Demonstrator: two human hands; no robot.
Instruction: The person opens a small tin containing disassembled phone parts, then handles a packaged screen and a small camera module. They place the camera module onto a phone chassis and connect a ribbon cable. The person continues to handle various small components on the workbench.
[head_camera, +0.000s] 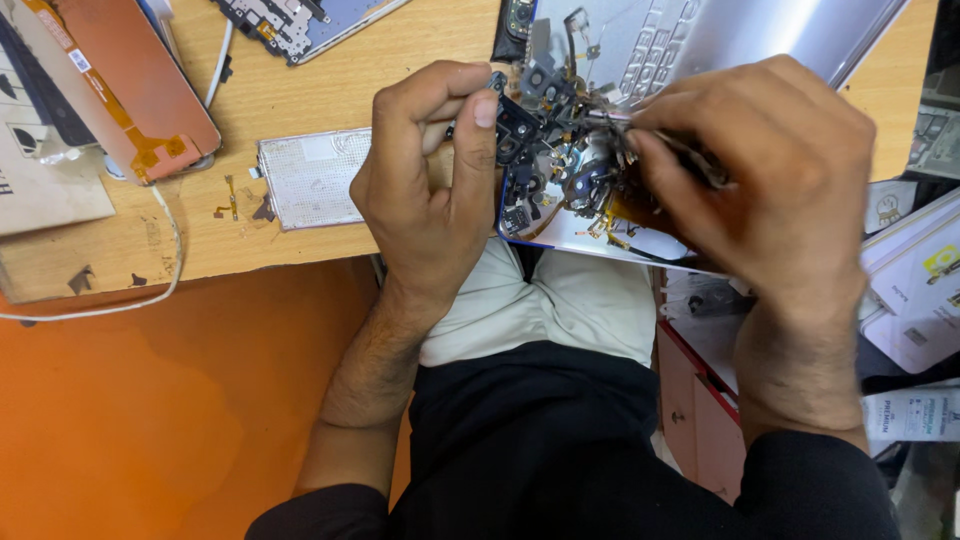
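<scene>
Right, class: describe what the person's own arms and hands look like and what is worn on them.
Both hands are bare: no gloves, rings or watch show on the left hand or the right hand. The forearms are bare and hairy. Black sleeves are pushed up, the left sleeve ending near the elbow and the right sleeve just past the wrist. No markings or bands are visible.

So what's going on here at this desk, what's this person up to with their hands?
A person is sorting through a heap of small phone parts piled on a silvery tray at the edge of a wooden desk. The left hand pinches a small dark part at the heap's edge, while the right hand holds thin metal tweezers pointed into the pile. A perforated metal plate and an opened phone with an orange flex cable lie on the desk to the left.
</scene>
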